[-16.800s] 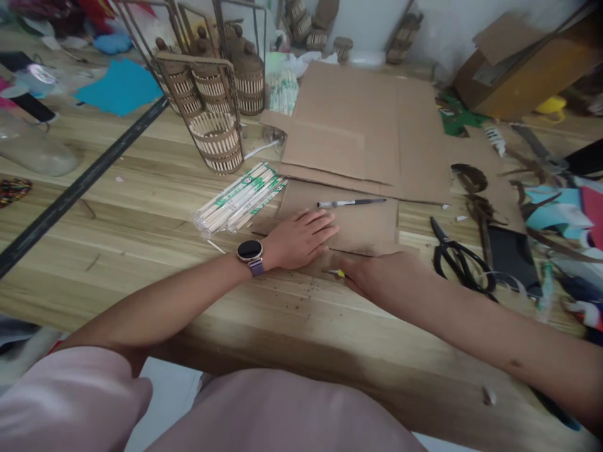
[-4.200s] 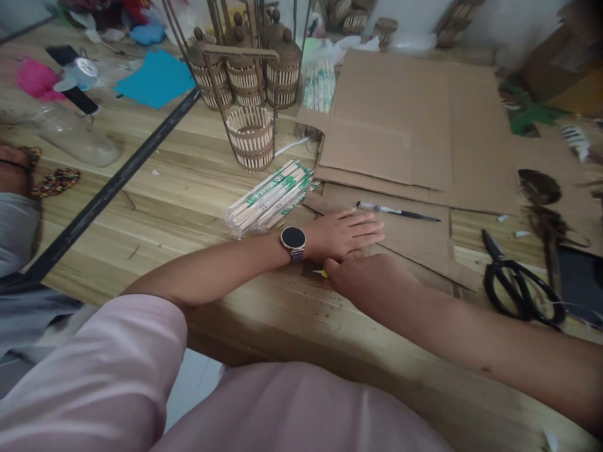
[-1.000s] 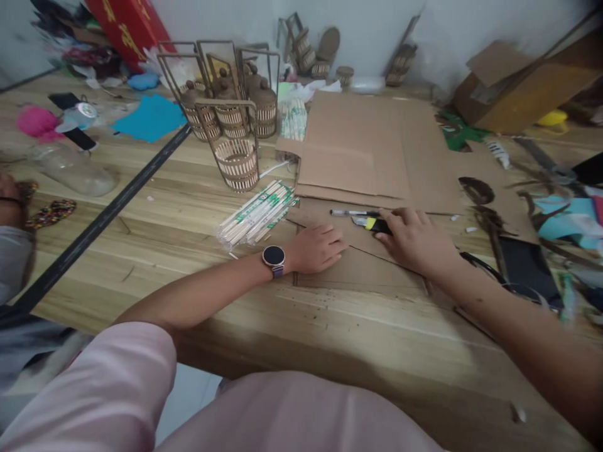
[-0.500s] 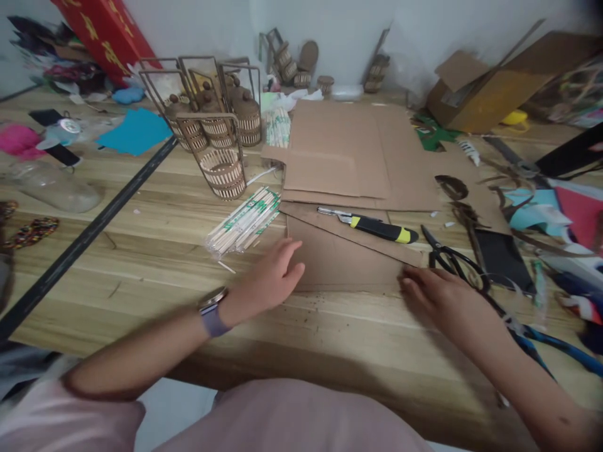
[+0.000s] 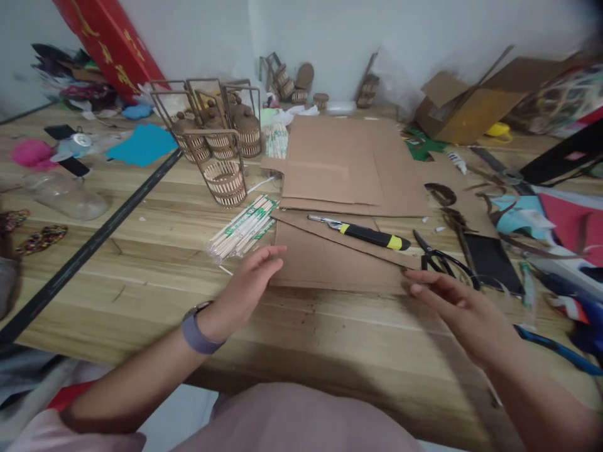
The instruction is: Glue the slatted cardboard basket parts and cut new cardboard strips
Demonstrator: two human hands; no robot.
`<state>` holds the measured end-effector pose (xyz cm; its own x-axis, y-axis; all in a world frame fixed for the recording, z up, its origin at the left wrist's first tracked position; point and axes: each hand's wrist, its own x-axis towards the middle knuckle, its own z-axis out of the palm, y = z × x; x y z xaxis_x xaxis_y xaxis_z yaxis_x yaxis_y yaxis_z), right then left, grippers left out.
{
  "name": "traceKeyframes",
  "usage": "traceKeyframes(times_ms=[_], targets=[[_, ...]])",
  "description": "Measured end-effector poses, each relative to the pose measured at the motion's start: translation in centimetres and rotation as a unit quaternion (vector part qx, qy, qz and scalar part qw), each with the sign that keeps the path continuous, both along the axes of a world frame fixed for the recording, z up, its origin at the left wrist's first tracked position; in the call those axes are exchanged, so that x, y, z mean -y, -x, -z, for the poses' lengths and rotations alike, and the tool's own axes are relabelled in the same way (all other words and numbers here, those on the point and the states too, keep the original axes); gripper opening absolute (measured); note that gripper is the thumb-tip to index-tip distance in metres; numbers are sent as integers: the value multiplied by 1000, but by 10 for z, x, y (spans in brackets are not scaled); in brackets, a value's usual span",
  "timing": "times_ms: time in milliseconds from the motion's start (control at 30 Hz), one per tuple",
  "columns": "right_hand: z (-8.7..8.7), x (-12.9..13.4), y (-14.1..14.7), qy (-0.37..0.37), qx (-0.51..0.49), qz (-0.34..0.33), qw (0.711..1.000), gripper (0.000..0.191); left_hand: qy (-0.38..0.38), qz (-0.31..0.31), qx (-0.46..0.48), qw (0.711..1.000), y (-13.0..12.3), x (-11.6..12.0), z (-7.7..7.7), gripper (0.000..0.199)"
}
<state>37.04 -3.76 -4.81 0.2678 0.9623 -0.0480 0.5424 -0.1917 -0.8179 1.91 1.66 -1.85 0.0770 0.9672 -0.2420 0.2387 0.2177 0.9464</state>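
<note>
My left hand [image 5: 249, 281], a watch on its wrist, is at the left edge of a brown cardboard sheet [image 5: 330, 267]. Its thumb and fingers are apart and hold nothing. At the sheet's right end, my right hand [image 5: 455, 301] has its thumb and fingers parted around the corner; whether they touch it I cannot tell. A yellow-and-black utility knife [image 5: 372, 236] lies on the cardboard, its metal tip pointing left. Black-handled scissors [image 5: 443, 257] rest just beyond my right hand. Packaged wooden sticks [image 5: 245, 227] lie left of the sheet.
Larger cardboard pieces [image 5: 339, 157] lie behind the knife. Small slatted baskets with tall handles [image 5: 226, 182] stand at the back left. A glass jar [image 5: 70, 196] lies on its side at the left. Brown strips, blue paper [image 5: 522, 220] and an open box [image 5: 480, 107] crowd the right.
My left hand has moved left to the sheet's edge. My right hand's fingers have spread apart at the right corner. The view has shifted slightly.
</note>
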Motion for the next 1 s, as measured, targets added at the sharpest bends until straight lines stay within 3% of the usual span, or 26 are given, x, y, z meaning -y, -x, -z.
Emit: traceKeyframes(times_ms=[100,233,333,433,500,567,700,767,1000], targets=[[-9,8,10,-99,82,-65,990,38,-98,44,-129,986,5,7,-9,41],[-16,11,19,-235,277,-123,924,29,-228,172,-236,929,13,11,-12,46],[-17,8,18,-277,388,-135,869,28,-370,217,-362,828,21,9,-8,37],[-17,6,15,-244,471,-150,835,34,-463,200,-493,709,25,7,-9,40],[-16,4,13,-216,477,-168,835,38,-501,181,-548,645,24,5,-13,34],[-14,2,10,-218,436,-204,849,41,-536,172,-563,605,20,2,-17,28],[-8,-1,5,-234,358,-262,865,45,-586,219,-535,568,7,-6,-14,36],[-5,-1,3,-235,356,-258,867,46,-600,237,-525,555,3,-9,-9,35],[-6,1,7,-244,380,-219,865,41,-666,217,-501,508,6,-17,-2,26]])
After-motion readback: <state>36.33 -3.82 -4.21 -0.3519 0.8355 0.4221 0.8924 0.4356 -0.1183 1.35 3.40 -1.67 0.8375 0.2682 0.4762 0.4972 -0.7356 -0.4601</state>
